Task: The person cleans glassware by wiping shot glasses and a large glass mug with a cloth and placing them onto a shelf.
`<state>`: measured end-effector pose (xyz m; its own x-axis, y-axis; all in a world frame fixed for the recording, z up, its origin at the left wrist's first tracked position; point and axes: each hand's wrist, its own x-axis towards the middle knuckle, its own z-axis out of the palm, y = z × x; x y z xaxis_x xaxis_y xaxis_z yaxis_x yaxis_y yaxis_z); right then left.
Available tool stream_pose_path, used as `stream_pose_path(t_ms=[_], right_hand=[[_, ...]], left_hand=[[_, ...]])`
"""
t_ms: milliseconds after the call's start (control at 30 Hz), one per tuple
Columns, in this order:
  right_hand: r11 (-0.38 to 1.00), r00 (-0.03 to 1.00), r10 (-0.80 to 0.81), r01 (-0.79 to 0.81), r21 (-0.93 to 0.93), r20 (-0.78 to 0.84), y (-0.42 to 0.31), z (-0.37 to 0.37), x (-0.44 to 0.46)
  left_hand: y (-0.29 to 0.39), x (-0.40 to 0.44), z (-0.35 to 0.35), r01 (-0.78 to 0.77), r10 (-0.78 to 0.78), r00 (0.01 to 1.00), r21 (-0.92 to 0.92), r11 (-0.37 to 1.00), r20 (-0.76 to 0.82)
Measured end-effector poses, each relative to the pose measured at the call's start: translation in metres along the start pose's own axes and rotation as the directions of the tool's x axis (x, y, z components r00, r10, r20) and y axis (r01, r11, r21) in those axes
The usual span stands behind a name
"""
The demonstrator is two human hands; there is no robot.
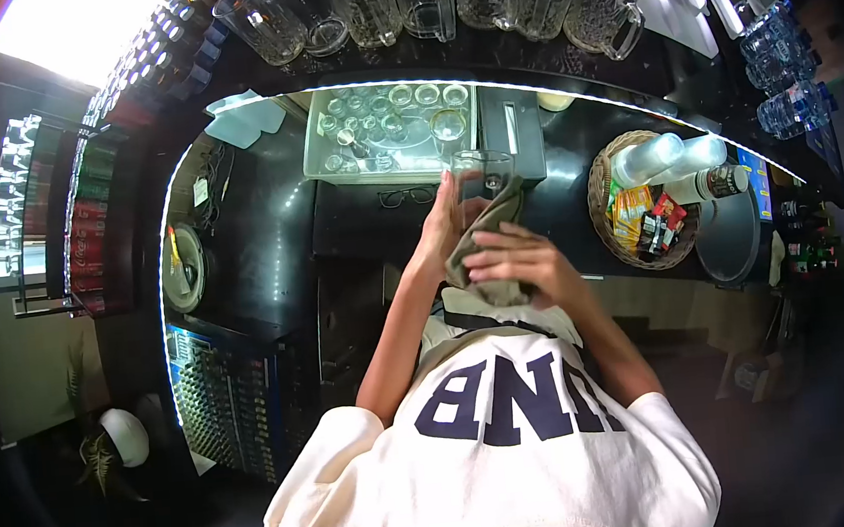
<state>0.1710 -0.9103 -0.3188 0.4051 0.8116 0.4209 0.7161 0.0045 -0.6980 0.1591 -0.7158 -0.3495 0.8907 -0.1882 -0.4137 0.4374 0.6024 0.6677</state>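
Observation:
In front of my chest, my left hand [442,224] is wrapped round a clear drinking glass [494,164], thumb up along its side. A grey-green cloth [482,243] covers the near part of the glass and hangs below it. My right hand [522,260] holds the cloth, its fingers lying across it. The cloth hides the glass's lower part and some of my left fingers. Just beyond the glass stands a pale plastic bin [314,152] with several small glasses in it.
Several glass mugs [370,12] line the shelf above. Folded eyeglasses [406,197] lie on the dark counter [277,216]. To the right, a wicker basket [603,216] holds plastic cups and packets, beside a round dark tray [732,246]. A dark box [525,134] adjoins the bin.

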Motion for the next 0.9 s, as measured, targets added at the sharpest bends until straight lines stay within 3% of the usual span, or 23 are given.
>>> stream_pose_path(t_ms=[67,167,200,267,333,367,433,467,567,600,700,767,833,900], right_hand=[[0.997,0.994,0.07,-0.072,-0.025,-0.084,-0.002,-0.01,0.014],[0.993,0.958,0.08,-0.1,-0.056,-0.276,0.022,-0.018,0.037],[0.988,0.941,0.107,-0.136,-0.069,-0.322,0.02,-0.015,0.044],[0.974,0.9,0.157,-0.209,-0.088,-0.407,0.015,-0.006,0.059],[0.988,0.96,0.106,-0.131,-0.077,-0.26,0.002,0.009,0.05],[0.993,0.98,0.078,-0.092,-0.068,-0.185,-0.008,0.018,0.043],[0.999,0.996,0.054,-0.054,0.001,-0.077,-0.032,0.022,0.033],[0.999,0.997,0.042,-0.043,-0.004,-0.066,-0.028,0.028,0.022],[0.994,0.992,0.029,-0.041,-0.098,-0.12,-0.009,0.022,0.017],[0.99,0.983,0.072,-0.091,-0.107,-0.169,-0.008,0.012,0.027],[0.961,0.918,0.076,-0.172,-0.217,-0.39,0.022,-0.005,0.049],[0.967,0.845,0.221,-0.256,-0.005,-0.487,0.019,-0.011,0.067],[0.95,0.888,0.123,-0.235,-0.207,-0.442,0.009,-0.007,0.072],[0.957,0.945,0.093,-0.172,-0.233,-0.313,-0.001,0.008,0.06]], left_hand=[[-0.002,-0.001,0.007,-0.047,0.048,0.999,0.042,0.998,-0.012],[-0.013,-0.003,0.001,0.01,-0.003,0.997,0.088,0.996,-0.083],[-0.011,-0.001,-0.006,0.049,-0.05,0.999,0.096,0.994,0.015],[-0.013,0.0,-0.009,-0.062,0.064,0.997,0.05,0.997,-0.039],[0.001,-0.007,-0.006,-0.117,0.124,0.99,0.099,0.988,-0.065],[0.001,0.004,-0.03,0.111,-0.097,0.992,-0.202,0.973,0.079],[0.022,-0.002,-0.01,0.041,-0.03,0.996,-0.127,0.991,0.084],[0.023,-0.002,-0.018,0.119,-0.105,0.988,-0.113,0.986,0.116],[0.031,-0.007,0.0,0.128,-0.127,0.99,0.015,0.992,-0.061],[0.022,-0.004,-0.006,0.002,-0.004,0.997,0.029,1.0,0.077],[0.011,-0.002,0.001,0.026,-0.026,1.0,0.095,0.995,0.002],[0.003,0.012,-0.021,0.119,-0.131,0.975,0.077,0.99,0.177],[0.008,0.006,-0.011,0.05,-0.049,0.996,-0.013,0.999,0.08],[0.011,0.005,-0.014,-0.07,0.076,0.996,0.121,0.99,-0.047]])
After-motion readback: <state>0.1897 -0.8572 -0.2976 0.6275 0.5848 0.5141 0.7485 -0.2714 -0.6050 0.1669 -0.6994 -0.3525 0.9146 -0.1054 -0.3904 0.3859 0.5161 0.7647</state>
